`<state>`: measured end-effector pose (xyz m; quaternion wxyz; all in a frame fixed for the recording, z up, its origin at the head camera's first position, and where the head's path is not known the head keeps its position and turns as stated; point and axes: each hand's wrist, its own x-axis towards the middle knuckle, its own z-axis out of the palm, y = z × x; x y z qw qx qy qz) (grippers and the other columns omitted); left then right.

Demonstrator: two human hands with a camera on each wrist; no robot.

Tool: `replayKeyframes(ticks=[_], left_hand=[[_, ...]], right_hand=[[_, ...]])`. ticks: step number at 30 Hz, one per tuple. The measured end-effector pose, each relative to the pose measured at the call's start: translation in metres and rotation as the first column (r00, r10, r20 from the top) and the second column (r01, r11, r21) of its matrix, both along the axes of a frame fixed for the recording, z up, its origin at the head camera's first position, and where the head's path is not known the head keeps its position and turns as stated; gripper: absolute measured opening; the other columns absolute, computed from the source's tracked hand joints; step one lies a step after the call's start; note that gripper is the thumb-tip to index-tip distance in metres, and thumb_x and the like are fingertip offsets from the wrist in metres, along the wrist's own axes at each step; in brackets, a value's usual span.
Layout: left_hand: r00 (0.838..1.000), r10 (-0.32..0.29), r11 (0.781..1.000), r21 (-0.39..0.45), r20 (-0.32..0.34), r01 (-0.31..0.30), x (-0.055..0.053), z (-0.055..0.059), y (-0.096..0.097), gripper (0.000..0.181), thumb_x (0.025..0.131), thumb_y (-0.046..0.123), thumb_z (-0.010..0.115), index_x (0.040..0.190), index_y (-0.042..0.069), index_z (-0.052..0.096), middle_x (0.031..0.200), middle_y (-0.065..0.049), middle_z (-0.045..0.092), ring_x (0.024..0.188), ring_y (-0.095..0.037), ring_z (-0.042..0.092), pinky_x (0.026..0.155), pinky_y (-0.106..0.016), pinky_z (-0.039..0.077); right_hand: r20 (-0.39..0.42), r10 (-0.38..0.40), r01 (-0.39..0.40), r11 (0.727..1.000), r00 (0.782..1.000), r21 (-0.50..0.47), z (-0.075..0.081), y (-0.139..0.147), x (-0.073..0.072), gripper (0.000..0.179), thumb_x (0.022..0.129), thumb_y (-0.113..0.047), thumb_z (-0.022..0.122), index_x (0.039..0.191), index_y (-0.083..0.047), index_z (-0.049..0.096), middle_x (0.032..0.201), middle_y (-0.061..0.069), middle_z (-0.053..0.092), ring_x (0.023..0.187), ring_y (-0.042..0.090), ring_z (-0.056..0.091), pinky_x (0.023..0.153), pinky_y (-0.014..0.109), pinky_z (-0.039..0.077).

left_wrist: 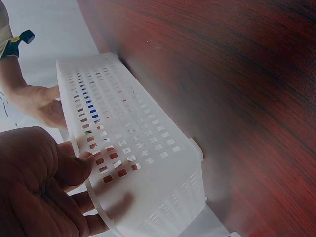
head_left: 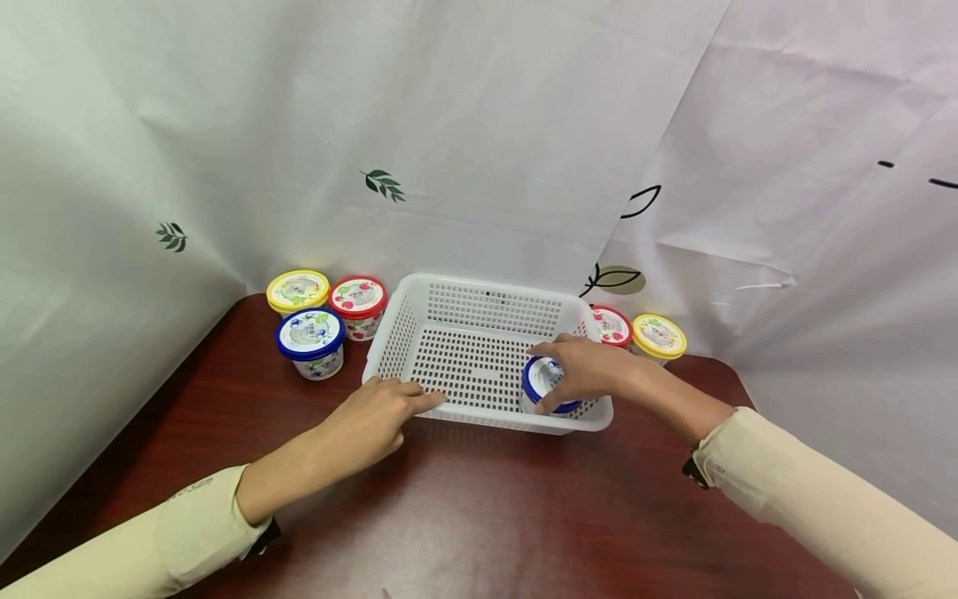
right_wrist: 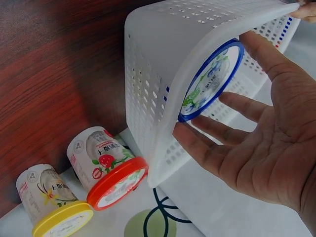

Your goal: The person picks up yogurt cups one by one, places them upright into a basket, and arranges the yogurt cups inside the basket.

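A white perforated plastic basket [head_left: 479, 366] stands on the table. At its near left rim, my left hand [head_left: 374, 416] grips the edge, thumb [left_wrist: 74, 170] on the outer wall and fingers inside. My right hand [head_left: 587, 368] is in the basket's right end. Its thumb and fingers span the lid of a small round tub with a blue lid [head_left: 545, 380], which sits upright in the near right corner. In the right wrist view, that tub's white label [right_wrist: 212, 81] with blueberry pictures shows between the thumb and the fingers. The tub's lower part is hidden by the basket wall.
Left of the basket stand a yellow-lidded tub [head_left: 298, 291], a red-lidded tub [head_left: 359, 298] and another blue-lidded tub [head_left: 310, 334]. To its right are a red-lidded tub [right_wrist: 111, 168] and a yellow-lidded tub [right_wrist: 52, 202]. A white curtain [head_left: 479, 166] hangs behind the dark red table [head_left: 464, 516].
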<state>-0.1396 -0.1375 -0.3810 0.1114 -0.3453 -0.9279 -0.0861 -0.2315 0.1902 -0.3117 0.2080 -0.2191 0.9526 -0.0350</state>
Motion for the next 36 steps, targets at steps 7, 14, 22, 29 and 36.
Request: replayKeyframes(ticks=[7,14,22,29,36], left_hand=[[1.0,0.0,1.0,-0.003,0.002,0.0,0.0,0.0,0.0,0.063,0.08,-0.016,0.074,0.135,0.013,0.082,0.116,-0.008,0.083,0.103,-0.03,0.08,0.088,-0.051,0.063],[1.0,0.003,1.0,-0.001,0.001,-0.003,0.001,-0.001,0.001,0.062,0.08,-0.015,0.075,0.135,0.013,0.082,0.117,-0.008,0.083,0.104,-0.03,0.08,0.089,-0.051,0.063],[1.0,0.003,1.0,-0.005,0.006,-0.003,0.001,0.0,0.001,0.062,0.08,-0.015,0.074,0.135,0.013,0.082,0.118,-0.008,0.083,0.106,-0.031,0.08,0.09,-0.052,0.063],[1.0,0.002,1.0,-0.003,-0.001,-0.002,0.001,0.0,0.001,0.063,0.08,-0.015,0.073,0.136,0.013,0.082,0.118,-0.008,0.083,0.105,-0.031,0.08,0.089,-0.052,0.063],[1.0,-0.003,1.0,0.002,-0.02,0.003,0.001,-0.001,0.001,0.063,0.079,-0.015,0.074,0.135,0.013,0.082,0.117,-0.008,0.083,0.104,-0.03,0.08,0.088,-0.052,0.062]], right_hand=[[-0.011,0.004,-0.004,1.0,1.0,0.018,0.001,0.002,-0.001,0.098,0.087,-0.056,0.094,0.169,-0.02,0.054,0.159,0.023,0.06,0.127,0.033,0.066,0.106,0.055,0.063],[-0.016,-0.001,0.001,1.0,1.0,0.018,0.006,0.003,-0.001,0.098,0.086,-0.057,0.094,0.168,-0.021,0.055,0.158,0.022,0.06,0.129,0.033,0.067,0.106,0.056,0.063],[-0.026,0.005,-0.004,0.999,1.0,0.043,0.014,0.004,0.0,0.097,0.086,-0.055,0.094,0.168,-0.022,0.055,0.16,0.023,0.06,0.134,0.033,0.065,0.11,0.061,0.059],[-0.026,-0.004,0.006,0.999,1.0,0.049,0.019,0.004,0.0,0.097,0.087,-0.055,0.094,0.168,-0.022,0.055,0.162,0.023,0.058,0.133,0.032,0.065,0.113,0.058,0.058],[-0.034,0.019,-0.018,0.999,0.999,0.045,0.025,0.008,-0.002,0.097,0.087,-0.052,0.095,0.169,-0.019,0.054,0.163,0.025,0.058,0.139,0.036,0.063,0.12,0.061,0.053]])
